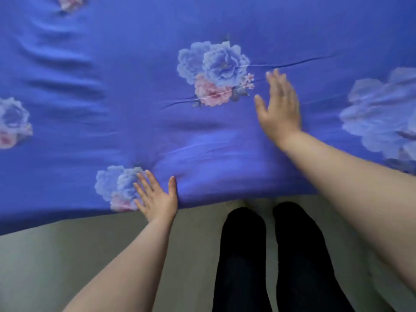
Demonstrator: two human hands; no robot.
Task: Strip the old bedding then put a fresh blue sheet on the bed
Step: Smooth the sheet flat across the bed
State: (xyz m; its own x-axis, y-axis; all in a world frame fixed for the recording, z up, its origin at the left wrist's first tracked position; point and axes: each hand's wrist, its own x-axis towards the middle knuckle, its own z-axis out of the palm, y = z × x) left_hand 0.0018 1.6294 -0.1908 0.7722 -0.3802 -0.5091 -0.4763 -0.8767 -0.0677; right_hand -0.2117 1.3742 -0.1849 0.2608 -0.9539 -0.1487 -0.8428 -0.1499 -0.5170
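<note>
A blue sheet printed with pale blue and pink flowers covers the whole bed top and hangs over the near edge. My left hand lies flat with spread fingers on the sheet at the near edge, beside a flower print. Farther in and to the right, my right hand is flat on the sheet with straight fingers, blurred by motion. Long creases run across the cloth by the middle flower and at the left.
A pale greenish-grey floor runs along the bed's near side. My two legs in black stand on it, close against the bed edge between my arms.
</note>
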